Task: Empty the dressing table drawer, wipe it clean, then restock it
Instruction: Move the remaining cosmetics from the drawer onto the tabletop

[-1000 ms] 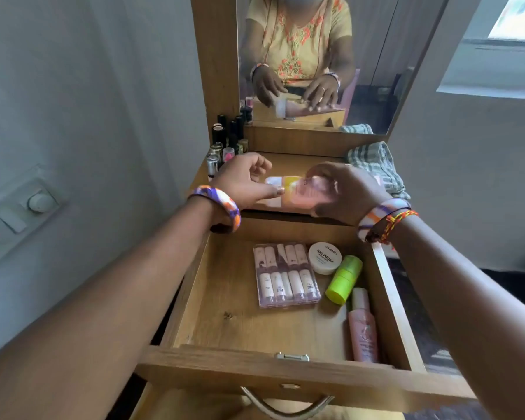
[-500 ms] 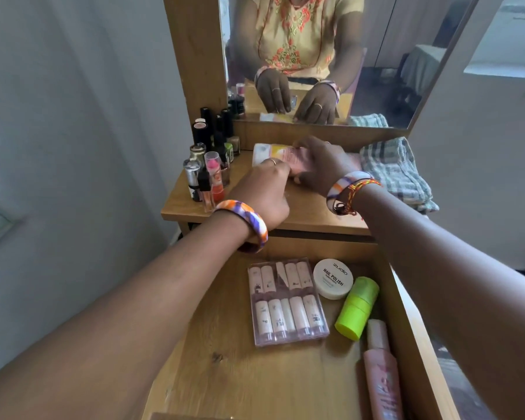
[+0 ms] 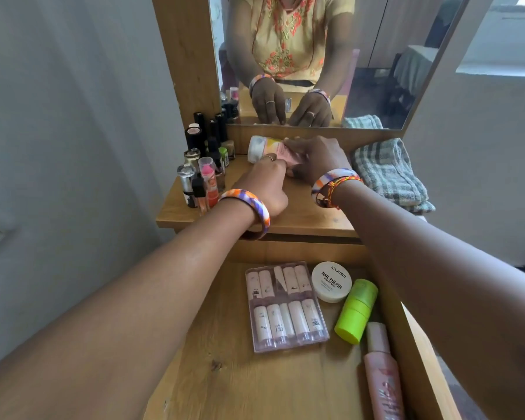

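Observation:
The wooden drawer [image 3: 225, 374] stands pulled out below the tabletop [image 3: 300, 213]. In it lie a clear case of small pink tubes [image 3: 285, 307], a white nail polish wipes tub [image 3: 331, 281], a lime green stick [image 3: 356, 310] and a pink bottle [image 3: 382, 377]. Both my hands are on the tabletop at a pink and yellow tube with a white cap [image 3: 265, 149] that lies on its side against the mirror's base. My right hand [image 3: 315, 157] grips its pink end. My left hand [image 3: 265, 184] touches it from the front, fingers curled.
A cluster of nail polish bottles and lipsticks [image 3: 205, 165] stands at the tabletop's left rear. A folded checked cloth [image 3: 388, 174] lies at its right. The mirror [image 3: 315, 56] rises behind, a grey wall [image 3: 73, 147] runs along the left.
Both hands have carried the pink and yellow tube from above the drawer's rear back onto the tabletop against the mirror's base. The view has tilted and moved closer.

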Motion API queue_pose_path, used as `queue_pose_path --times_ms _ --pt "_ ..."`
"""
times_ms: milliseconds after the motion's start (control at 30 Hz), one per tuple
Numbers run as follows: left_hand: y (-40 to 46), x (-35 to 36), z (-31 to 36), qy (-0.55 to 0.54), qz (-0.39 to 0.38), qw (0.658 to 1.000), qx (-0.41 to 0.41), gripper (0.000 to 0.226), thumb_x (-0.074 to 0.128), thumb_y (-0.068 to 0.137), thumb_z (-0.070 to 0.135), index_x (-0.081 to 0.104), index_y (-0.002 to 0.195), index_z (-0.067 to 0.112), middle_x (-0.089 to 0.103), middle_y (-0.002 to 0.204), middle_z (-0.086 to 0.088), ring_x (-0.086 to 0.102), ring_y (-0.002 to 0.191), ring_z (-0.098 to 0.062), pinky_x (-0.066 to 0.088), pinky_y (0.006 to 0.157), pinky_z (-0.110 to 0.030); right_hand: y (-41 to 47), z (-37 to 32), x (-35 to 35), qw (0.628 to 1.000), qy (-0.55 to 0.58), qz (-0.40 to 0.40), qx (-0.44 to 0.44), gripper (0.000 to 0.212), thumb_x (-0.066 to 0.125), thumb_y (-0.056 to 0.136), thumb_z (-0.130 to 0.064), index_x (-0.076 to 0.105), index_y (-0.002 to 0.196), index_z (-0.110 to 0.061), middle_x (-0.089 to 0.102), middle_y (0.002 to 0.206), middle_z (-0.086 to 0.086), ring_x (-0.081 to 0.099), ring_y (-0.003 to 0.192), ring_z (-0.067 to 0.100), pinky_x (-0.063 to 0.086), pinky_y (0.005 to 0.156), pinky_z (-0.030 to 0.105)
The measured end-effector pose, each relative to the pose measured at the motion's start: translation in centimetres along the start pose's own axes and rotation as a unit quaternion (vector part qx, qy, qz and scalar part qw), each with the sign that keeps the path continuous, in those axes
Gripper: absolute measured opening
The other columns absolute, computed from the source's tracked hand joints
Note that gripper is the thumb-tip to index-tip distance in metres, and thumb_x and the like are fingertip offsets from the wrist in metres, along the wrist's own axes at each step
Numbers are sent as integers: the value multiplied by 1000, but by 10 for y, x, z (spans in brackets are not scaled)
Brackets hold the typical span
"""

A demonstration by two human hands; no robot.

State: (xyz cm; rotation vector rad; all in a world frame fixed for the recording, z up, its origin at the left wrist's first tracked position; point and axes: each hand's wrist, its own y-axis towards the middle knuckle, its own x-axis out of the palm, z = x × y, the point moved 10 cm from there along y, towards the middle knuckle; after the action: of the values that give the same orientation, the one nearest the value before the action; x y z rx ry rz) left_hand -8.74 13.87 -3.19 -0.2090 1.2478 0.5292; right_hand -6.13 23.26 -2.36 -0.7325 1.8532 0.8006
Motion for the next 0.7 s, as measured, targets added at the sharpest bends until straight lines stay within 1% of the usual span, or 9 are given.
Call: queue_pose_path --times_ms 100,167,233,333,433,500,567,633,700 --pt "-6 -7 3 -10 3 1000 6 49 52 89 4 43 137 11 43 142 -8 48 125 -25 43 96 -29 -2 -2 2 1000 -9 -10 0 57 61 87 -16 42 139 -26 53 137 9 50 123 28 44 99 37" --pt "-20 -16 10 -30 35 999 26 45 52 91 6 47 135 12 46 139 -7 48 124 -24 42 95 -25 -8 -3 0 1000 4 -3 3 61 64 84 -17 41 140 -23 56 132 11 53 119 29 47 96 39" --pt "-42 -22 15 -59 76 994 44 39 53 91 9 52 130 12 50 134 -6 51 120 -21 40 90 -20 -19 -6 -8 999 33 20 7 57 67 81 -18 48 135 -19 60 126 13 55 116 30 47 95 38" --pt "-78 -12 9 -124 87 988 26 28 57 89 9 60 116 11 57 119 -5 56 103 -17 43 81 -19 -48 -16 -27 995 67 74 1 41 70 78 -21 63 118 -16 66 116 13 60 109 30 48 94 36" --pt "-106 14 -13 -212 49 975 -46 19 60 86 7 65 105 9 64 105 -4 59 92 -14 44 78 -20 -91 -39 -36 991 55 111 -47 14 67 79 -23 72 89 -13 73 89 8 65 85 25 52 78 34" --pt "-119 35 -33 -227 4 967 -112 15 61 85 8 67 99 10 67 100 -6 62 93 -18 44 78 -20 -117 -45 -24 995 50 70 -46 12 67 80 -25 71 80 -14 68 76 4 62 74 20 49 67 27" --pt "-130 62 -55 -212 -63 957 -190 8 60 85 11 63 93 12 65 98 -8 62 100 -25 43 77 -22 -137 -33 6 999 24 -29 8 13 68 80 -24 71 84 -12 62 76 5 63 78 22 44 65 23" --pt "-143 89 -73 -224 -130 926 -274 20 60 84 16 62 100 3 64 104 -14 62 105 -31 47 78 -28 -158 -9 41 985 -10 -147 95 24 71 79 -21 66 98 -8 64 93 12 64 92 28 47 71 26" --pt "-157 109 -76 -292 -179 878 -334 41 63 83 18 55 118 0 61 119 -19 59 113 -34 51 90 -37 -179 10 69 962 -39 -228 147 36 73 78 -22 62 108 -5 64 107 13 63 100 29 49 80 28"
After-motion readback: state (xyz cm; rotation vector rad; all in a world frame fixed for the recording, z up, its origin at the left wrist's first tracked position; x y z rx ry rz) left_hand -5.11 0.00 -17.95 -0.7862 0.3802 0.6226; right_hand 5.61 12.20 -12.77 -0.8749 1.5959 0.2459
